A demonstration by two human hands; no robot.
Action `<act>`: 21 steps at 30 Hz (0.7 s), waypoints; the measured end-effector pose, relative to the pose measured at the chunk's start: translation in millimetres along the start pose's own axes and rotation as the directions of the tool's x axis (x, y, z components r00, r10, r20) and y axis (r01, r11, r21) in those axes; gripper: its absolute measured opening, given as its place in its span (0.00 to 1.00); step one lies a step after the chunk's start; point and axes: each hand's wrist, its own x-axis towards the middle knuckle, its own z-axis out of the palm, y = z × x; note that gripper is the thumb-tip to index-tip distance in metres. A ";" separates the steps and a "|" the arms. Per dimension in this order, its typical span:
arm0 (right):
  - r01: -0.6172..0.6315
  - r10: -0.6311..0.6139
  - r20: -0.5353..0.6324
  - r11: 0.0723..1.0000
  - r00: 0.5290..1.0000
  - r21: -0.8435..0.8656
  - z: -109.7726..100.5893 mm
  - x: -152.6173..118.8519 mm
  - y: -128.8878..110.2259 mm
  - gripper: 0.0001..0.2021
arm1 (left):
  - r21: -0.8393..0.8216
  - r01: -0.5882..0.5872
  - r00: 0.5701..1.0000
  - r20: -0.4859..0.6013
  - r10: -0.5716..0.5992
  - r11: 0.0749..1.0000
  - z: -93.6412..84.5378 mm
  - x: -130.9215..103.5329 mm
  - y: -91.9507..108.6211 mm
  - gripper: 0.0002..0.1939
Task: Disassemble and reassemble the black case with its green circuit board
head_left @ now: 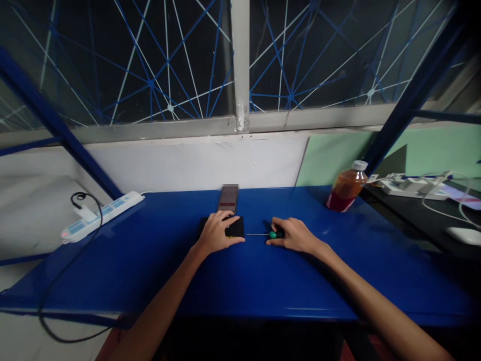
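Note:
On the blue table (259, 281), a black box-like object (236, 226) lies under and beside my left hand (218, 233), whose fingers grip it at its top and bottom edges. My right hand (295, 234) is closed around the green and black handle of a screwdriver (272, 234). The thin metal shaft points left and its tip is at the right edge of the black object; whether it touches cannot be made out. Just behind my left hand stands a phone (227, 198), with its screen facing me.
A bottle of reddish drink (346, 186) stands at the back right. At the left lies a white power strip (103, 216) with a black cable hanging over the front edge. On a dark surface at the right are white cables and a white mouse (465, 235).

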 end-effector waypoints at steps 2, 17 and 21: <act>-0.001 0.001 0.004 1.000 1.000 -0.007 0.1 -0.2 -1.0 0.19 | -0.004 -0.026 1.000 -0.003 0.026 1.000 -0.7 0.1 1.0 0.31; 0.013 -0.014 0.004 0.996 1.000 0.088 -4.8 0.2 2.8 0.15 | -0.102 -0.087 0.991 0.092 0.096 0.991 -1.8 2.3 20.2 0.11; 0.032 -0.032 -0.004 0.994 0.999 0.105 -4.4 -0.1 0.0 0.15 | -0.099 -0.081 0.993 0.074 0.089 0.992 -2.8 2.7 21.9 0.09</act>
